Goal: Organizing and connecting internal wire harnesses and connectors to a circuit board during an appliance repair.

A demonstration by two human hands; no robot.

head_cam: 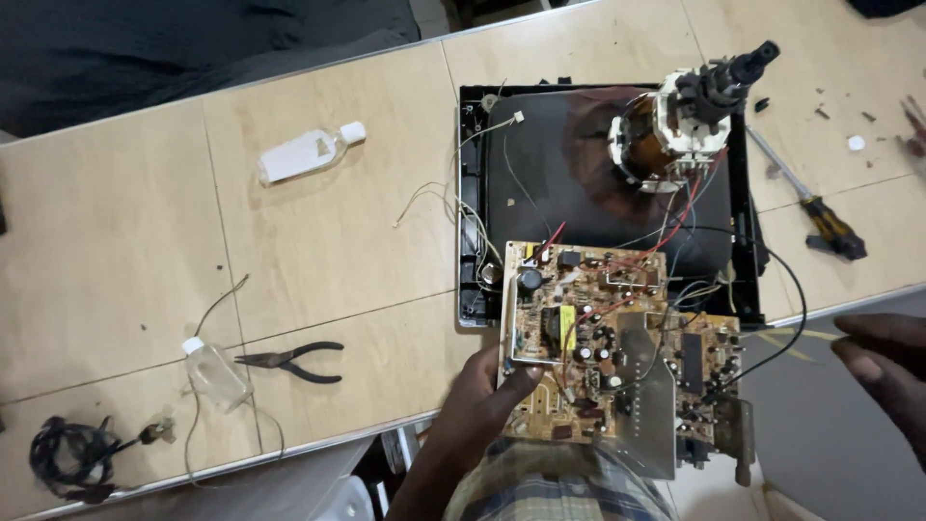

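A brown circuit board crowded with components, a yellow transformer and a metal shield hangs over the table's near edge. My left hand grips its left edge, thumb on top. Red and black wires run from it up to a picture tube lying face down in a black frame, its neck and copper yoke pointing up. My right hand hovers at the right edge, holding nothing, fingers loosely curled and apart from the board.
On the wooden table lie a clear bottle with white cap, a second small bottle, black pliers, a bundle of black cable, loose wire, and a yellow-black screwdriver at right. Small screws lie at the far right.
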